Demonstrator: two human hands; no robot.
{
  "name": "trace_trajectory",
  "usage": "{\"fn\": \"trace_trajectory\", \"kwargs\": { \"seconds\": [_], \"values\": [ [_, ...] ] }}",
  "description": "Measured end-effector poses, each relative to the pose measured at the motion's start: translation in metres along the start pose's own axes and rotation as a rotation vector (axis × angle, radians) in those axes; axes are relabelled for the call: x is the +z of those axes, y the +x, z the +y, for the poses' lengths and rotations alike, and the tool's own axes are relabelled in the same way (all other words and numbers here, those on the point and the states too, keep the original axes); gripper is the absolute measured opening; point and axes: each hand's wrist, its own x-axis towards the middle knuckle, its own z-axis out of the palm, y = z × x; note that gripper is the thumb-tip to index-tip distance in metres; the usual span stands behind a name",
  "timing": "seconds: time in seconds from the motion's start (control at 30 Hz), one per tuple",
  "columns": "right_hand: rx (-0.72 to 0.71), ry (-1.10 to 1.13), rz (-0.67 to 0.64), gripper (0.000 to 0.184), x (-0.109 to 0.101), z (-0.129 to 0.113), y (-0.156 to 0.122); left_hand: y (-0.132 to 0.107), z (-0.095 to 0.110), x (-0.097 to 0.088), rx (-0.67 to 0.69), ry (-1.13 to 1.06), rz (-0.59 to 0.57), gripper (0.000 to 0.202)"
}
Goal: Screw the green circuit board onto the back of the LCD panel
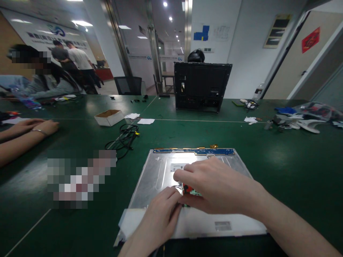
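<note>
Left hand (160, 211) and right hand (217, 186) touch a red part (187, 189) atop panel (157, 170).

Green tabletop (281, 160), white seam lines. Near edge: metal-backed panel (150, 185), lying flat. Left of centre: open cardboard box (109, 117), coiled black cable (124, 137) near it, white paper slips (146, 121). Far side: black computer case (201, 85), upright.

Ceiling lights (80, 23) give even, slightly dim light. The green desk (281, 157) shows soft glare. Edges bend outward; some patches are pixelated.
</note>
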Motion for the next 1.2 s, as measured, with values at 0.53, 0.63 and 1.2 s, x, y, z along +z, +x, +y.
{"fn": "trace_trajectory", "kwargs": {
  "seconds": [0.53, 0.63, 1.2],
  "values": [
    [-0.013, -0.009, -0.012, 0.009, -0.0009, -0.0006, -0.0002, 0.0029, 0.0036, -0.0029, -0.008, 0.018, 0.008, 0.017],
    [-0.013, -0.016, 0.000, 0.008, -0.0004, 0.0007, -0.0001, 0.0023, 0.0025, -0.0018, -0.012, 0.023, -0.005, 0.018],
    [-0.011, 0.038, -0.029, 0.010, -0.0038, -0.0017, -0.0010, 0.0033, 0.0055, -0.0055, 0.002, 0.000, 0.012, 0.019]
  ]
}}
